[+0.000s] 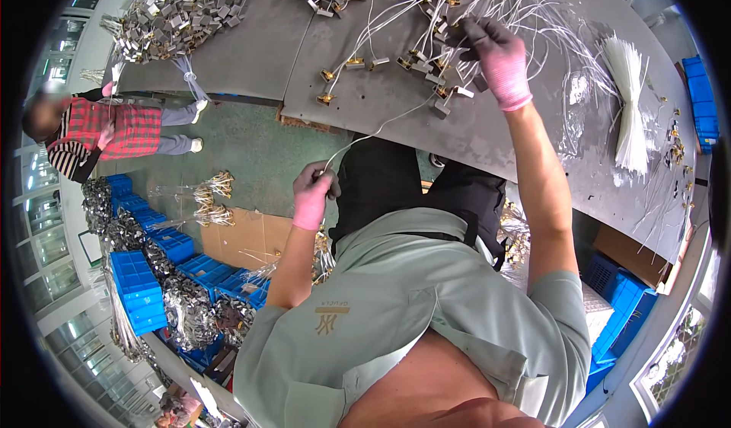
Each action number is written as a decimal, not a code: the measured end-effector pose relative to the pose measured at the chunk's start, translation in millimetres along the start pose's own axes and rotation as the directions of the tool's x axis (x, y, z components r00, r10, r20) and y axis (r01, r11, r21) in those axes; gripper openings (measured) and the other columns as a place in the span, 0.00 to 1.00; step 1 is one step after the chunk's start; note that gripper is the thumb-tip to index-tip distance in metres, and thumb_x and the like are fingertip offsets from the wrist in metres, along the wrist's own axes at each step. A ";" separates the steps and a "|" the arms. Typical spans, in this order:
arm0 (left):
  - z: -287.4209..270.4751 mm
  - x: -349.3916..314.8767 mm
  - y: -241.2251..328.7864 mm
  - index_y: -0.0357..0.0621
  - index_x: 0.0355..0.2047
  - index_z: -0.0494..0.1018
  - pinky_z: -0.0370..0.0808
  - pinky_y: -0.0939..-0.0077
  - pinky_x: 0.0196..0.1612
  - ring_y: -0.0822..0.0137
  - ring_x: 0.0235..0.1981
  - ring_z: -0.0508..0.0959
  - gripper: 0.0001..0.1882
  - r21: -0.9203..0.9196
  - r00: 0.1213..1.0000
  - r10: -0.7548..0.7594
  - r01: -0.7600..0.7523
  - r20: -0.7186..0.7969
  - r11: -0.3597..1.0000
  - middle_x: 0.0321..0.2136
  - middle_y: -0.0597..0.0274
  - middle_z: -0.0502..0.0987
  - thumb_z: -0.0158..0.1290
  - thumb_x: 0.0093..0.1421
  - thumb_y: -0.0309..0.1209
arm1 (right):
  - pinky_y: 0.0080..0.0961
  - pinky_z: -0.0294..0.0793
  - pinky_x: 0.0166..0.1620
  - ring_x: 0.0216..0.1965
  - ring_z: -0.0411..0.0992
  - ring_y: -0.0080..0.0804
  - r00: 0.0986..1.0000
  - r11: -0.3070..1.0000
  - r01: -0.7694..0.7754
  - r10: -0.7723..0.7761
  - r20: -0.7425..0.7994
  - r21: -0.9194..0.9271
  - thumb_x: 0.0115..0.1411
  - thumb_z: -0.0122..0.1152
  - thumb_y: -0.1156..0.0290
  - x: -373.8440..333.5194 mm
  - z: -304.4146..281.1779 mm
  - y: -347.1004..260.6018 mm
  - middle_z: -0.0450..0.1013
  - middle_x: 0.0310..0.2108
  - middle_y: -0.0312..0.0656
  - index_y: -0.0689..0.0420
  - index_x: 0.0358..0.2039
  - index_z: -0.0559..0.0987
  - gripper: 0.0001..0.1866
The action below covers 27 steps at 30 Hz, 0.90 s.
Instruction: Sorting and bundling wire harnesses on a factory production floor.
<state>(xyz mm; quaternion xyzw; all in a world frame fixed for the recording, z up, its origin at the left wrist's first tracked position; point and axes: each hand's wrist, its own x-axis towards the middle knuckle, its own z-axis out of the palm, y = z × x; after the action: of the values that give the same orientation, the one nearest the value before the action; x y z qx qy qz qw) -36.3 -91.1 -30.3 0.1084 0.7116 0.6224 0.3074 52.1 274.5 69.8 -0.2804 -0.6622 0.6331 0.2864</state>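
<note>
My left hand (314, 193), in a pink glove with dark grey fingers, is closed on the end of a thin white wire (382, 126) off the table's near edge. That wire curves up and right toward a cluster of small grey metal blocks with brass-coloured parts (435, 70). Above this cluster is my right hand (499, 56), gloved the same way, with its fingers bent together at the loose white wires. What they pinch is hidden by the fingers. More brass-coloured pieces (327, 85) with wires lie to the left on the grey table (335, 47).
A heap of grey metal blocks (183, 17) covers the table's far left. At right lies a bundle of white wires (630, 108). Blue crates (137, 291) filled with parts stand on the left floor. A person in a checked apron (133, 127) stands at the table's left side.
</note>
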 end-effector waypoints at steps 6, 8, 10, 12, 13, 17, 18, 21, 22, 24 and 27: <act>-5.4 11.1 -46.3 0.36 0.42 0.70 0.66 0.74 0.24 0.67 0.21 0.71 0.12 -0.233 0.996 -0.036 0.053 0.080 0.971 0.26 0.57 0.73 0.48 0.58 0.27 | 0.19 0.73 0.30 0.29 0.76 0.21 0.988 0.960 -0.122 0.141 0.057 -0.251 0.62 0.57 0.67 -66.3 56.9 106.5 0.78 0.31 0.42 0.63 0.41 0.78 0.13; -10.1 7.9 -53.6 0.38 0.44 0.70 0.66 0.71 0.25 0.64 0.23 0.71 0.14 -0.473 0.994 -0.028 0.075 0.106 0.878 0.28 0.59 0.72 0.49 0.57 0.29 | 0.20 0.75 0.31 0.31 0.77 0.26 0.962 0.960 -0.271 0.269 0.033 0.064 0.63 0.55 0.66 -78.3 70.8 98.5 0.78 0.34 0.43 0.63 0.40 0.76 0.12; -16.8 4.4 -53.5 0.40 0.44 0.70 0.66 0.70 0.25 0.64 0.23 0.70 0.15 -0.488 0.988 -0.025 0.098 0.154 0.868 0.29 0.59 0.71 0.50 0.56 0.30 | 0.21 0.76 0.31 0.32 0.78 0.29 0.932 0.914 -0.361 0.347 0.104 0.187 0.64 0.54 0.65 -73.8 68.4 86.5 0.77 0.34 0.45 0.63 0.41 0.75 0.13; -15.6 5.1 -43.7 0.41 0.44 0.71 0.66 0.69 0.26 0.63 0.24 0.70 0.16 -0.504 0.977 -0.011 0.120 0.213 0.856 0.29 0.59 0.71 0.51 0.55 0.31 | 0.23 0.77 0.31 0.33 0.78 0.32 0.898 0.847 -0.439 0.405 0.171 0.298 0.64 0.53 0.65 -66.3 61.2 79.6 0.77 0.35 0.46 0.62 0.41 0.74 0.13; -14.3 6.4 -37.8 0.42 0.44 0.71 0.66 0.70 0.27 0.63 0.24 0.70 0.17 -0.537 0.963 0.029 0.123 0.267 0.835 0.29 0.60 0.70 0.52 0.54 0.33 | 0.24 0.77 0.31 0.34 0.78 0.33 0.893 0.803 -0.447 0.374 0.251 0.395 0.64 0.53 0.64 -62.0 57.8 77.9 0.77 0.35 0.47 0.63 0.41 0.73 0.14; -2.1 18.4 -28.4 0.41 0.47 0.70 0.69 0.69 0.33 0.63 0.30 0.72 0.22 -0.544 0.896 0.163 0.099 0.413 0.833 0.34 0.57 0.73 0.54 0.52 0.36 | 0.24 0.76 0.30 0.34 0.78 0.35 0.904 0.806 -0.399 0.269 0.331 0.436 0.65 0.52 0.61 -51.3 55.2 67.8 0.77 0.35 0.49 0.63 0.43 0.71 0.16; 1.2 23.7 -12.9 0.41 0.47 0.70 0.69 0.69 0.33 0.63 0.30 0.72 0.22 -0.548 0.893 0.175 0.092 0.415 0.831 0.34 0.57 0.73 0.54 0.52 0.36 | 0.23 0.76 0.30 0.32 0.78 0.35 0.917 0.845 -0.361 0.244 0.316 0.395 0.65 0.52 0.62 -47.6 54.9 63.6 0.77 0.34 0.48 0.63 0.43 0.72 0.16; 5.0 46.8 41.0 0.36 0.57 0.63 0.68 0.67 0.55 0.62 0.51 0.71 0.35 0.009 0.728 0.022 -0.039 0.685 0.999 0.50 0.52 0.72 0.59 0.50 0.38 | 0.21 0.75 0.29 0.28 0.77 0.29 0.924 0.944 -0.297 0.245 0.295 0.145 0.64 0.52 0.63 -37.1 56.7 30.4 0.78 0.29 0.44 0.64 0.40 0.74 0.15; 10.2 68.2 57.1 0.36 0.58 0.62 0.66 0.67 0.56 0.62 0.53 0.70 0.36 0.009 0.739 0.181 -0.245 0.649 0.969 0.52 0.53 0.71 0.58 0.51 0.38 | 0.21 0.75 0.29 0.28 0.77 0.29 0.922 0.947 -0.289 0.236 0.308 0.140 0.64 0.52 0.63 -36.9 62.2 18.5 0.78 0.29 0.44 0.64 0.40 0.74 0.15; 31.6 86.9 125.5 0.38 0.60 0.60 0.64 0.68 0.58 0.62 0.57 0.67 0.35 -0.018 0.821 0.290 -0.323 0.492 0.946 0.56 0.54 0.67 0.56 0.54 0.38 | 0.19 0.73 0.29 0.23 0.74 0.23 0.898 0.970 -0.171 0.227 0.378 -0.176 0.63 0.54 0.64 -37.1 75.8 -1.7 0.77 0.23 0.40 0.64 0.35 0.77 0.14; 58.8 114.1 211.7 0.35 0.54 0.65 0.71 0.65 0.47 0.51 0.43 0.75 0.25 0.611 0.563 0.798 -0.715 0.216 0.339 0.42 0.43 0.74 0.52 0.57 0.34 | 0.18 0.71 0.28 0.21 0.71 0.19 0.887 0.954 -0.013 0.149 0.436 -0.300 0.62 0.55 0.64 -42.3 93.7 -16.3 0.76 0.22 0.39 0.64 0.32 0.77 0.14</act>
<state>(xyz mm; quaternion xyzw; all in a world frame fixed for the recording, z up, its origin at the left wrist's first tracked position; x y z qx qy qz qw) -140.8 61.1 134.7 0.4850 0.7606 0.4153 -0.1178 11.9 179.2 81.8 -0.1912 -0.7833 0.5891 0.0528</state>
